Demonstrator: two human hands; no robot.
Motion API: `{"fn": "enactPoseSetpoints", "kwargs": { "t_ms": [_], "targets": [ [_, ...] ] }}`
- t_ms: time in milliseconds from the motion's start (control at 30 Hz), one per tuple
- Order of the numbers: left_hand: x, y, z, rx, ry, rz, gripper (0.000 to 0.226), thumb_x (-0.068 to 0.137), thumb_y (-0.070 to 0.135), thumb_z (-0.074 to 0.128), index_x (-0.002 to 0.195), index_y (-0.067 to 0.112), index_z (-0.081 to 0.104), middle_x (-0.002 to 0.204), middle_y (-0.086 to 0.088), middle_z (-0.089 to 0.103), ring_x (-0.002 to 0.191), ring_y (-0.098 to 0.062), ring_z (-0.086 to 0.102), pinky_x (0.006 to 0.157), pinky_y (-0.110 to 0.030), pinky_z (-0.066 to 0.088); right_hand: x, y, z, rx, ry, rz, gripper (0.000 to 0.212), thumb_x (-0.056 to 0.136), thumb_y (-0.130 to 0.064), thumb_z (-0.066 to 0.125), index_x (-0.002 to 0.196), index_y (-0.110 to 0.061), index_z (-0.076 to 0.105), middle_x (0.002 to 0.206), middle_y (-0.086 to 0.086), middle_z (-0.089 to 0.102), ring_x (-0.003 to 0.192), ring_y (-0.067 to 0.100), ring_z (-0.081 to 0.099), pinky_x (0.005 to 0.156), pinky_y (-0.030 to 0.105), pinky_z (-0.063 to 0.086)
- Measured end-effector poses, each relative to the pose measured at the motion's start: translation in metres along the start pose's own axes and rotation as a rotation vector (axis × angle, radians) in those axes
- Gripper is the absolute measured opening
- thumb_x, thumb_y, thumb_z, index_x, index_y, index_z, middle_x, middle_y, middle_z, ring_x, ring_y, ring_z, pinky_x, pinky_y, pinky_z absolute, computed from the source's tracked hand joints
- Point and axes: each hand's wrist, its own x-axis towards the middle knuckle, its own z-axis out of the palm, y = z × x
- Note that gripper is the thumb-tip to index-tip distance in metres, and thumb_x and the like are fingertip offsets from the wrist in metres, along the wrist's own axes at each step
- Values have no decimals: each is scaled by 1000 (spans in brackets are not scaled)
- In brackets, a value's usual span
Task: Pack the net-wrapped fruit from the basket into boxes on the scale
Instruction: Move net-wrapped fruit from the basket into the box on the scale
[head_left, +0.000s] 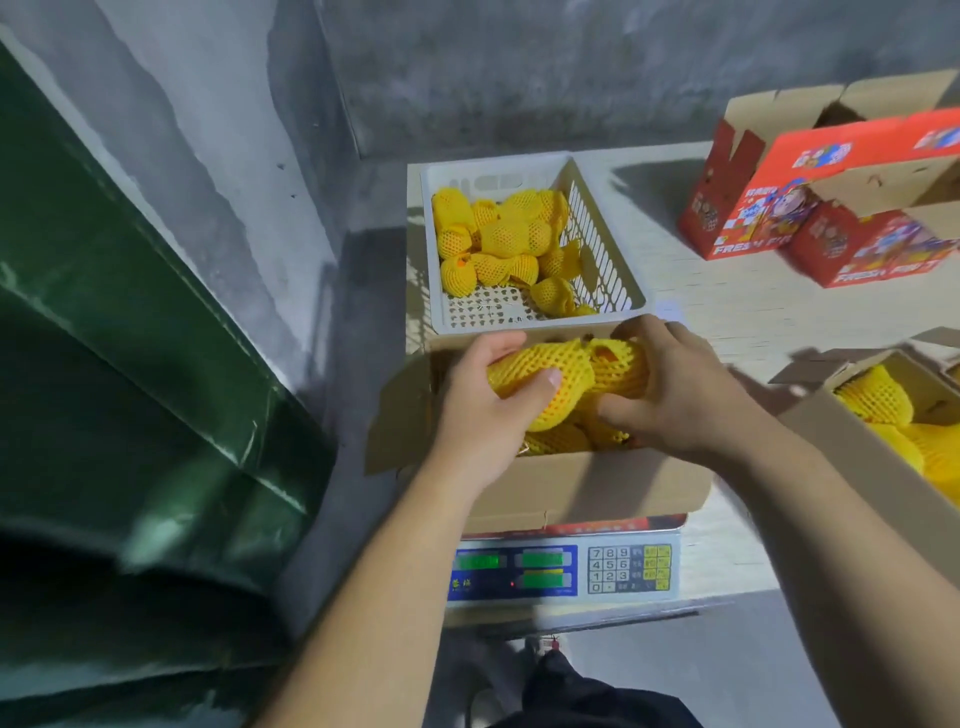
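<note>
An open cardboard box (582, 483) stands on a digital scale (566, 571) at the table's near edge. Both hands are over the box's opening. My left hand (483, 400) grips a fruit in yellow foam net (540, 371). My right hand (675, 389) holds a second net-wrapped fruit (621, 364) just beside it. More wrapped fruit lies in the box beneath them. Behind the box, a white plastic basket (602, 244) holds several yellow net-wrapped fruits (504, 236), mostly in its far half.
Red printed fruit boxes (810, 208) stand open at the back right of the table. Another open cardboard box (852, 441) with yellow wrapped fruit sits at the right edge. A dark green sheet (130, 364) fills the left side; a grey concrete wall is behind.
</note>
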Motion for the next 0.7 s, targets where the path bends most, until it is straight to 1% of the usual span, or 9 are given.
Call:
{"fn": "enactPoseSetpoints", "kwargs": {
  "t_ms": [67,167,267,367,400,467,533,633,700],
  "targets": [
    [2,-4,9,-45,8,-24,39,95,35,76,130,41,61,126,24,59,109,17,55,88,-14,51,-1,0,0,111,4,-9,85,59,-68,60,133,-26,55,117,5,54,103,14,47,83,25,35],
    [8,-7,13,-183,43,-112,19,100,44,67,117,50,63,125,27,59,116,3,58,102,-36,56,-1,-3,5,254,77,-38,57,76,-54,80,121,-23,62,110,7,61,97,11,53,72,8,33],
    [15,-2,10,-273,2,-136,10,102,60,51,109,58,59,122,33,54,120,-4,57,92,-38,60,1,-10,11,411,156,-87,46,79,-55,85,111,-28,65,94,-16,69,91,-9,61,70,0,38],
    [26,5,5,-344,-121,-142,33,89,71,57,118,55,56,124,33,50,114,0,60,73,-21,61,12,-12,11,445,155,-53,85,69,-66,82,141,-31,54,121,-25,60,98,-21,48,78,-8,31],
    [31,6,4,-342,-160,-146,37,89,68,64,122,54,54,124,32,49,112,-3,64,72,-20,61,19,-11,6,420,121,-31,101,63,-74,80,150,-32,48,130,-18,58,106,-18,45,86,-4,33],
    [48,7,4,-312,-182,-141,38,92,57,71,125,52,53,123,30,47,111,-13,70,71,-19,60,40,-9,-6,397,10,20,116,52,-90,75,150,-36,46,142,-8,61,124,4,56,107,28,46],
    [73,10,8,-230,-126,-137,37,93,58,70,125,50,54,123,27,49,105,-12,72,66,-22,61,66,-5,-16,491,-50,13,108,50,-88,78,138,-28,59,126,0,72,116,22,68,99,52,55],
    [121,14,19,-80,-45,-165,41,93,66,65,126,44,55,120,19,57,73,0,73,58,-27,61,118,2,-24,545,-60,4,75,58,-77,81,107,-21,71,94,2,77,88,23,75,81,53,61],
    [160,13,24,32,-26,-201,46,92,71,61,126,41,52,115,14,59,70,-13,76,53,-26,59,157,12,-23,532,-89,7,64,64,-75,81,97,-22,71,83,-6,76,78,12,72,74,43,59]
  ]
}}
